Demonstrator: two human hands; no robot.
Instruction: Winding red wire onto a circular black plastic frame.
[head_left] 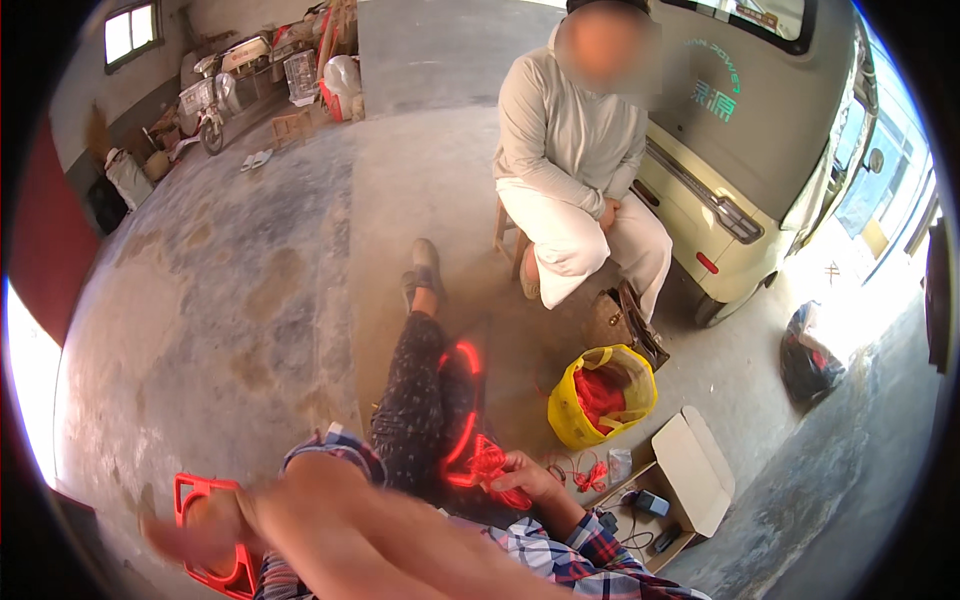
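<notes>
Stained floor [270,285]; red cord [487,462]

The cord [486,462] lies in the right hand [530,480]; the left hand [200,530] is before a frame [205,481], far left. Right of the cord sits a box [697,480], a device [652,503] in it. Beyond stand a tub [568,422], a handbag [612,318] behind, then a person [560,130] on a stool [505,225]. A van [740,155] stands right, a scooter [212,135] far back left.

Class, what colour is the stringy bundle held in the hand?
The stringy bundle is bright red, best seen in the head view.
</notes>
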